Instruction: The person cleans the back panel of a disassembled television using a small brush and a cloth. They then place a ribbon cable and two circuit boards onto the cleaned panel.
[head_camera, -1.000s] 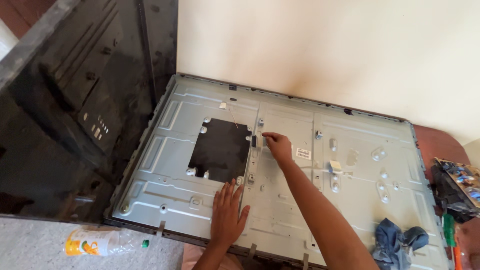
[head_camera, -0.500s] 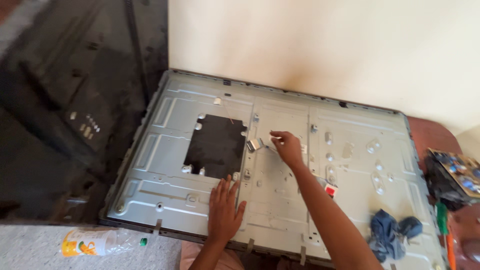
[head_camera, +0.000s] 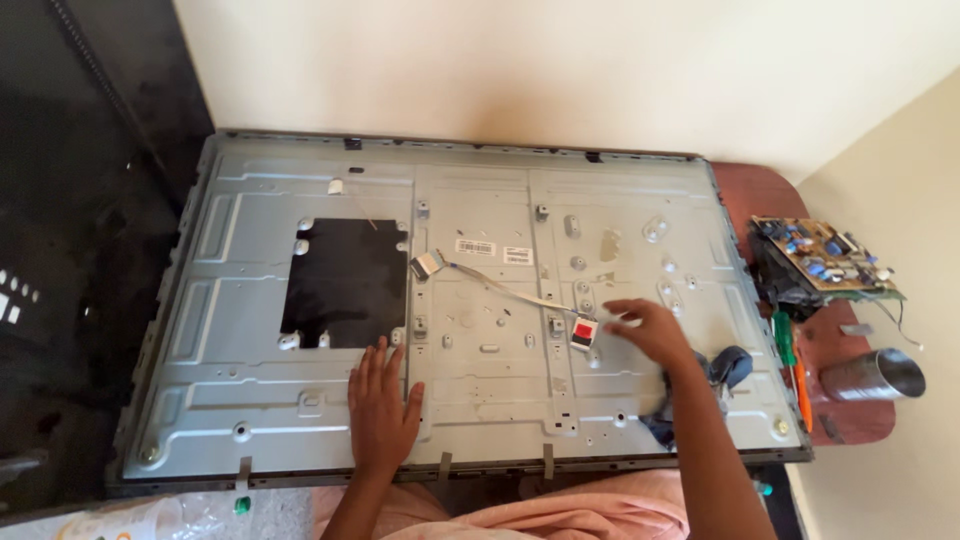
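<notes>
A large grey metal back panel (head_camera: 250, 400) of a flat screen lies flat before me, with a black rectangular cut-out (head_camera: 345, 283) left of its middle. My left hand (head_camera: 383, 408) rests flat on the panel near its front edge, fingers spread. My right hand (head_camera: 648, 328) hovers over the right half, blurred, its fingers beside the red-and-white end (head_camera: 582, 333) of a thin flat ribbon cable (head_camera: 500, 285). The cable runs from a small connector (head_camera: 427, 264) by the cut-out. Whether the fingers pinch the cable end I cannot tell.
A dark screen cover (head_camera: 70, 250) leans at the left. A blue cloth (head_camera: 725, 372) lies on the panel's right. On the red-brown table (head_camera: 750, 195) are a circuit board (head_camera: 820, 255), a green and an orange screwdriver (head_camera: 790, 360) and a metal cup (head_camera: 875, 373). A plastic bottle (head_camera: 140, 518) lies at bottom left.
My right hand has moved from the connector by the cut-out to the right, over the cable's red-and-white end. The left hand stays flat on the panel. The camera shifted right.
</notes>
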